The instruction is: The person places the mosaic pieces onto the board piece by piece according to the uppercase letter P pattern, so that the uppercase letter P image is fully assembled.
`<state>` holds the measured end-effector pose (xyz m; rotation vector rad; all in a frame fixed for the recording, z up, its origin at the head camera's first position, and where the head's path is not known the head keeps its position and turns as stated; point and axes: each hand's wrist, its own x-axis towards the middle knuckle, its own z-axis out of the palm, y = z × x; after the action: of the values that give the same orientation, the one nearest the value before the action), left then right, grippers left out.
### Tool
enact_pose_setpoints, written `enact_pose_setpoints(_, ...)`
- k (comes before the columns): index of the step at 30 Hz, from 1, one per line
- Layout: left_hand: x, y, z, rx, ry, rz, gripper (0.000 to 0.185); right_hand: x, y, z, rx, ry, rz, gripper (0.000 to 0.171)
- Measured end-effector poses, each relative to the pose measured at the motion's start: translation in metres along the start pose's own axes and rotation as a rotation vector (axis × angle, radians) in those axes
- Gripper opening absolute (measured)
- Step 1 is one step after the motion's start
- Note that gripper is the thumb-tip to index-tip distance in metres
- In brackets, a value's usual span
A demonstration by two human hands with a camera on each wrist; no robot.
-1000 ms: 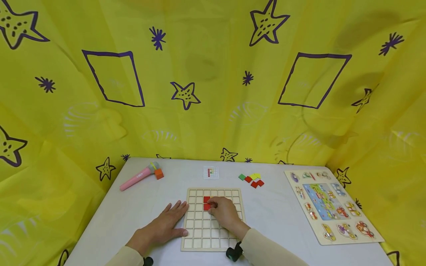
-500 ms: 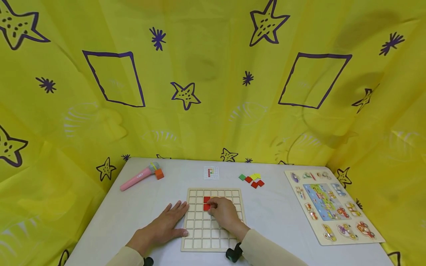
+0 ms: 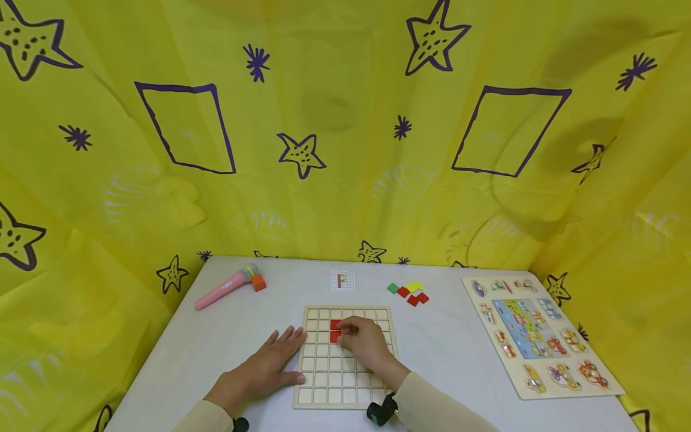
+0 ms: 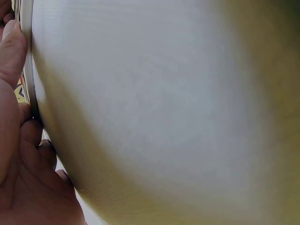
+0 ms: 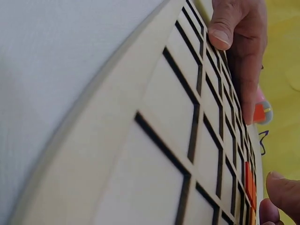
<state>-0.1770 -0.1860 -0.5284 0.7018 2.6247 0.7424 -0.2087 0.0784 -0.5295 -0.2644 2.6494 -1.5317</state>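
Head view: left hand [image 3: 264, 365] lies flat, fingers straight, against the left edge of the wooden grid board [image 3: 345, 355] on the tabletop [image 3: 442, 342]; right hand [image 3: 366, 343] has crept slightly up the board in the last second, fingertips at the red tiles [image 3: 335, 330] seated in the upper cells, likely nudging one home. Left wrist view: only the thumb against the board edge. Right wrist view: fingertips [image 5: 282, 191] close by the red tiles, but whether that grip pinches a tile, cannot tell.
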Motion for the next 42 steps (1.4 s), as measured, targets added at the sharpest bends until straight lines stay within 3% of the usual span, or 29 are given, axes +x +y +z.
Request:
enact_pose_setpoints(12,0.001,-0.001,0.002,-0.004,-0.002,-0.010,0.096,0.012,0.004,-0.034,-0.007,0.076,0.036,0.020)
enact_pose_setpoints(20,0.001,-0.001,0.002,-0.003,-0.001,-0.016,0.097,0.024,0.025,-0.069,0.027,0.160,0.082,0.028)
enact_pose_setpoints(28,-0.001,-0.001,0.000,-0.019,0.005,-0.003,0.095,0.034,0.045,-0.106,-0.032,0.233,0.078,0.032)
enact_pose_setpoints(42,-0.003,0.000,0.000,-0.022,0.006,0.002,0.096,0.039,0.085,-0.144,-0.069,0.236,0.171,0.040)
